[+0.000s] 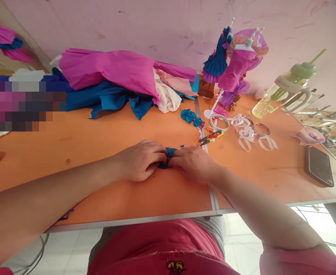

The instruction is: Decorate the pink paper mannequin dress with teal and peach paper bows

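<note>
A small blue piece of crepe paper [171, 152] lies low over the orange table [104, 202], mostly covered by my fingers. My left hand [145, 160] has its curled fingers closed on the left side of the piece. From the right, my right hand [193, 163] pinches the other side, its fingertips nearly meeting the left ones. Just beyond my hands lie yellow-handled thread snips [211, 137] and a pleated blue paper bow [191, 117] with a red centre.
Magenta crepe paper [107, 68] and blue crepe paper [104, 97] are heaped at the back. Small paper dresses [233, 61] stand on a white stand. A tape roll [219, 122], white ribbon strips [245, 130], a bottle [282, 91] and a phone [319, 165] sit right.
</note>
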Demonstrator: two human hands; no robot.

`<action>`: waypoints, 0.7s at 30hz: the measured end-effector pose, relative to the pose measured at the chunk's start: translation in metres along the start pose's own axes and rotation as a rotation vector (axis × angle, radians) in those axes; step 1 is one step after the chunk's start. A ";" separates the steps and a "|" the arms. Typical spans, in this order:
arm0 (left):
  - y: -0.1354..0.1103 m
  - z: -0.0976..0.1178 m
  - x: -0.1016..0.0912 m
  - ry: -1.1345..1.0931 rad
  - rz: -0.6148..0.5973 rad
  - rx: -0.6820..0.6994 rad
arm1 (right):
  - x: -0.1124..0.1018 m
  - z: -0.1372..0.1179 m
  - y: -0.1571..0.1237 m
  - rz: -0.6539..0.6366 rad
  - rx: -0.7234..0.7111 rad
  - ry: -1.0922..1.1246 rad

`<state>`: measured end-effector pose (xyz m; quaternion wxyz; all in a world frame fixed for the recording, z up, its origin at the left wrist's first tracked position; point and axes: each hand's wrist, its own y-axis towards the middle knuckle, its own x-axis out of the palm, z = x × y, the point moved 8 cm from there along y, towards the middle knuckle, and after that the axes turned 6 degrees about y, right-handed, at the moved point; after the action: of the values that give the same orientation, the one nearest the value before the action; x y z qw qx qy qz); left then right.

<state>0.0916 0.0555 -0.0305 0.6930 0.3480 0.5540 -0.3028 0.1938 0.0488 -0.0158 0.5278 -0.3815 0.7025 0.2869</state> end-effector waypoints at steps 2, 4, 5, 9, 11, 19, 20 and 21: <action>-0.001 0.004 -0.005 0.005 -0.024 0.000 | -0.004 0.003 -0.001 0.034 0.009 0.102; -0.002 0.007 -0.008 0.034 -0.034 0.001 | -0.007 0.011 -0.001 0.087 0.062 0.146; -0.002 0.009 -0.009 0.057 -0.035 0.008 | -0.008 0.015 -0.001 0.112 0.089 0.137; -0.004 0.009 -0.002 0.157 -0.012 0.064 | -0.007 0.019 0.000 0.173 0.085 0.068; -0.004 0.007 0.001 0.164 0.013 0.088 | -0.004 0.017 0.001 0.166 0.078 0.042; -0.010 -0.024 -0.039 0.135 0.319 -0.290 | -0.019 0.026 -0.005 0.331 0.201 0.107; -0.009 -0.028 -0.036 0.148 0.283 -0.347 | -0.021 0.030 -0.007 0.369 0.240 0.102; -0.009 -0.030 -0.031 0.163 0.236 -0.392 | -0.021 0.034 -0.008 0.391 0.273 0.090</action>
<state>0.0615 0.0761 -0.0054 0.7310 0.2926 0.6116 -0.0773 0.2209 0.0768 -0.0050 0.4773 -0.1759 0.8179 0.2688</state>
